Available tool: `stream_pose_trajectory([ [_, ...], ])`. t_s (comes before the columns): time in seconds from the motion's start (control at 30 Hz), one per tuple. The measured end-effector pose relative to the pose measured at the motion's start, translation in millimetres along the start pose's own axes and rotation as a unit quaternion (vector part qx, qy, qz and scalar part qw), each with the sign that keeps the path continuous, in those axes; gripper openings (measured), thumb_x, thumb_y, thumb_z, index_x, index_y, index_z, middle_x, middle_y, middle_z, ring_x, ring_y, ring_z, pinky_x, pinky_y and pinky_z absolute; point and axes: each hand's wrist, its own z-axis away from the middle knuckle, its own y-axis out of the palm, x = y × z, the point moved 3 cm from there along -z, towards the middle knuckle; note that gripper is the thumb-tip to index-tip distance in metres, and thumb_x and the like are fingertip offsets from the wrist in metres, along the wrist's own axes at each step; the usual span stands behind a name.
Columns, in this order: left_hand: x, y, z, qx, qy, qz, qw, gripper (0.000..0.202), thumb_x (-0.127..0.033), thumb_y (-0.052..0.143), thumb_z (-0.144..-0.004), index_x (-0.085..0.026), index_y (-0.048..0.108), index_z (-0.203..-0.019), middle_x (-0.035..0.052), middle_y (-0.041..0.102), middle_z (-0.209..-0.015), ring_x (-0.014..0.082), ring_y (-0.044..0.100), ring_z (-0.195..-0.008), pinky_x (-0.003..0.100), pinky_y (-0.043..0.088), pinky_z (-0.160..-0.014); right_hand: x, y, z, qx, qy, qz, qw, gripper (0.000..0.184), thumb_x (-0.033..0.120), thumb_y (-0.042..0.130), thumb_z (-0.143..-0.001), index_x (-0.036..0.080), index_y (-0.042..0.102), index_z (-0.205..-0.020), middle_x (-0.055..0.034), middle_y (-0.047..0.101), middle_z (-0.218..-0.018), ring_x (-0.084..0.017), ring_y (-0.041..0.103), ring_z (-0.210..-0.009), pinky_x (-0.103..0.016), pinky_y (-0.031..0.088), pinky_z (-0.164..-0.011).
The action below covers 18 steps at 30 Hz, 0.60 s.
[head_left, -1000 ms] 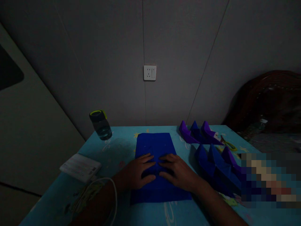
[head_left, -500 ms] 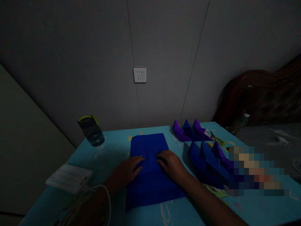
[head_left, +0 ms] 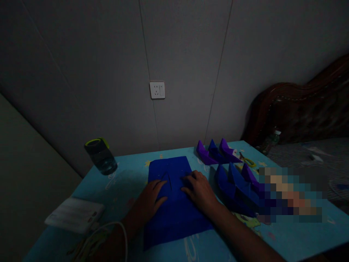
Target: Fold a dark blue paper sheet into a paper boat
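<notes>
Head view, dim light. A blue paper sheet (head_left: 174, 214) lies flat on the bench (head_left: 128, 178), near the middle and closer to the front edge, long side running away from the person.

Left hand (head_left: 148, 199) is palm down on the sheet's left half. Its fingers (head_left: 159, 185) are stretched out and released, grasping nothing. The wrist hangs off the sheet's left edge.

Right hand (head_left: 198, 190) is palm down on the right half. Its fingers (head_left: 188, 179) are flat and loose, with the tips pointing left toward the midline. The two hands lie near each other, apart by a narrow gap. A thin dark line in the paper shows in that gap. Whether it is a crease or a slit I cannot tell.

Right of the sheet is a row of dark blue folded paper boats (head_left: 236, 185), just beside the right forearm. Behind them, toward the wall, is a smaller group of purple paper boats (head_left: 215, 153). Scissors (head_left: 247, 160) with yellow handles lie beside the purple group.

At the back left corner stands an upright water bottle (head_left: 100, 157) with a green-rimmed lid, well apart from the sheet. At the front left lies a white power bank (head_left: 73, 219), and a white cable (head_left: 121, 233) loops over the left forearm.

A white socket (head_left: 157, 90) is on the wall above the bench. At far right are a dark wooden headboard (head_left: 300, 109) and a bed (head_left: 305, 156). Part of the bench's right side is blurred out.
</notes>
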Motion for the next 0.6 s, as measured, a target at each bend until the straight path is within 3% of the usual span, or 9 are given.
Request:
stream_pose_trajectory([
  [0.17, -10, -5.8, -2, -0.025, -0.047, 0.117, 0.992, 0.058, -0.022, 0.060, -0.085, -0.029, 0.042, -0.140, 0.0096, 0.055, -0.134, 0.0277, 0.053, -0.125, 0.049, 0.042, -0.106, -9, 2, -1, 0.009, 0.022, -0.129, 0.991, 0.025, 0.028, 0.068, -0.085, 0.022, 0.063, -0.109, -0.0074, 0.059, -0.108, -0.022, 0.062, -0.097, -0.035, 0.048, -0.089],
  [0.33, -7, -11.5, -4, -0.058, -0.126, 0.219, 0.966, 0.061, -0.028, 0.064, -0.082, -0.029, 0.043, -0.140, 0.0073, 0.062, -0.118, 0.0275, 0.062, -0.114, 0.050, 0.047, -0.100, -23, 3, -6, -0.050, 0.012, -0.221, 0.974, 0.035, 0.026, 0.067, -0.084, 0.023, 0.061, -0.118, -0.0071, 0.063, -0.110, -0.022, 0.062, -0.098, -0.037, 0.049, -0.090],
  [0.4, -5, -13.8, -5, -0.078, -0.155, 0.260, 0.950, 0.060, -0.031, 0.065, -0.081, -0.028, 0.046, -0.138, 0.0066, 0.064, -0.112, 0.0270, 0.065, -0.108, 0.048, 0.050, -0.096, -24, 2, -7, -0.072, 0.016, -0.242, 0.968, 0.034, 0.027, 0.065, -0.085, 0.022, 0.062, -0.118, -0.0073, 0.066, -0.106, -0.023, 0.064, -0.094, -0.038, 0.050, -0.088],
  [0.6, 0, -9.7, -4, -0.112, -0.167, 0.365, 0.909, 0.050, -0.039, 0.069, -0.077, -0.022, 0.057, -0.123, 0.0091, 0.066, -0.120, 0.0278, 0.065, -0.109, 0.042, 0.055, -0.091, -20, 0, -9, -0.074, 0.037, -0.330, 0.940, 0.030, 0.034, 0.063, -0.086, 0.019, 0.070, -0.111, -0.0099, 0.072, -0.110, -0.025, 0.065, -0.102, -0.042, 0.046, -0.094],
])
